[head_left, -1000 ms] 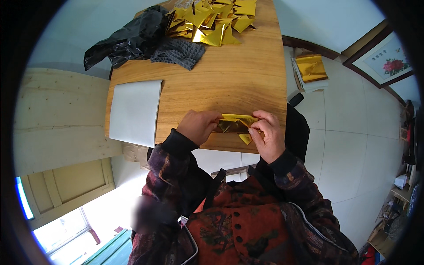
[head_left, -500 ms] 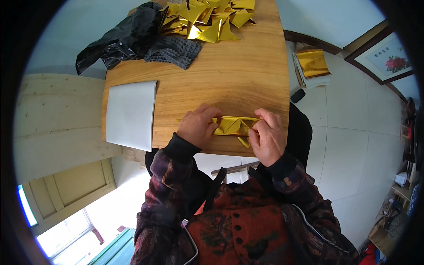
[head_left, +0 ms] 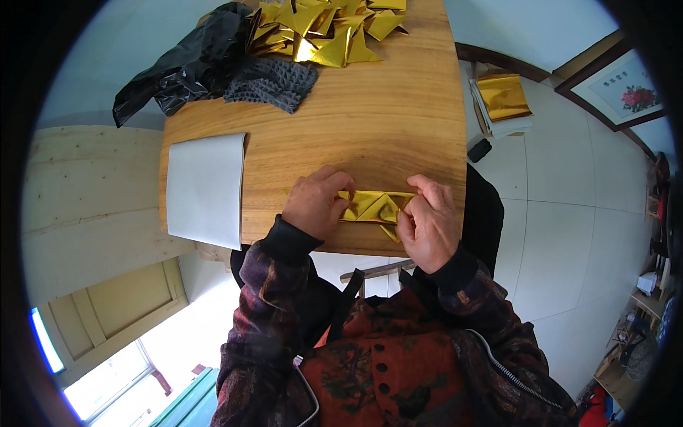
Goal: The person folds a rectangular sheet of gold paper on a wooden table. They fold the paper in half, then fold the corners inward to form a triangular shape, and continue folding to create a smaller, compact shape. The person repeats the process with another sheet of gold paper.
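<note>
A strip of folded gold foil paper (head_left: 370, 206) lies across the near edge of the wooden table, creased into triangles in its middle. Its left end is pinched by my left hand (head_left: 316, 202), with a thin gold tip showing beyond the fingers. At the other end, my right hand (head_left: 429, 222) grips the paper between thumb and fingers, the index finger bent along the upper edge. A small gold flap sticks out below the strip, beside my right thumb. My palms hide both ends of the paper in part.
Folded gold paper pieces (head_left: 331, 35) heap at the table's far side, beside a black plastic bag (head_left: 188, 64) and a dark grey textured cloth (head_left: 274, 82). A grey-white sheet (head_left: 205, 188) lies at the left edge. Gold sheets (head_left: 504, 96) rest on papers on the floor.
Both hands keep hold of the gold paper; my right thumb and fingers have shifted slightly. The whole view has moved a little, with the table's contents sliding slightly left.
</note>
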### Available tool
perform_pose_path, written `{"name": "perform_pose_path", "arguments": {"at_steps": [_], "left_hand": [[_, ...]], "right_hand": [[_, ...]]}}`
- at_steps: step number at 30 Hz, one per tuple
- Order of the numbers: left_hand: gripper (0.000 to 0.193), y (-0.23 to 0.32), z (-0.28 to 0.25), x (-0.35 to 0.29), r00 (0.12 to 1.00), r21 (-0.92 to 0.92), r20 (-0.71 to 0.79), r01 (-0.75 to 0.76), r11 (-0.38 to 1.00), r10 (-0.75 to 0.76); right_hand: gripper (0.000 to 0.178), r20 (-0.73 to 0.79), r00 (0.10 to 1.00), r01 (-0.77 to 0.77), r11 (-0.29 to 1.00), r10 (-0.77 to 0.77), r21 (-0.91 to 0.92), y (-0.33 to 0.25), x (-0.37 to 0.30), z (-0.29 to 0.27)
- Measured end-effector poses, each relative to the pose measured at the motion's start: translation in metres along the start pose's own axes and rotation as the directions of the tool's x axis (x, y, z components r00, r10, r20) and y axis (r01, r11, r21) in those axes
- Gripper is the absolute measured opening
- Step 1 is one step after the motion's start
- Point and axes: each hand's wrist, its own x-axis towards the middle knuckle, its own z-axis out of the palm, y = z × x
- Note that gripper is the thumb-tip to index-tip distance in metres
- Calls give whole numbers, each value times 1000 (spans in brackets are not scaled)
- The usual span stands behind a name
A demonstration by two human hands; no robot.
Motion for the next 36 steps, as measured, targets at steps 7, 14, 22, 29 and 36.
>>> {"name": "perform_pose_path", "arguments": {"at_steps": [7, 14, 22, 29, 36], "left_hand": [[20, 1, 1, 0, 1000, 20, -10, 0, 1000, 0], [20, 1, 3, 0, 1000, 29, -15, 9, 1000, -8], [21, 0, 3, 1, 1000, 47, -23, -11, 999, 12], [21, 0, 3, 0, 1000, 28, -18, 19, 999, -19], [17, -1, 3, 1, 999, 17, 0, 33, 999, -33]], "right_hand": [[13, -2, 1000, -1, 1000, 1, -17, 0, 0, 1], [13, -4, 1000, 3, 999, -3, -32, 1, -1, 2], [49, 11, 996, 93, 991, -92, -91, -4, -3, 2], [78, 248, 964, 143, 971, -93, -194, -10, -7, 5], [75, 271, 959, 158, 958, -90, -241, -8, -10, 7]]}}
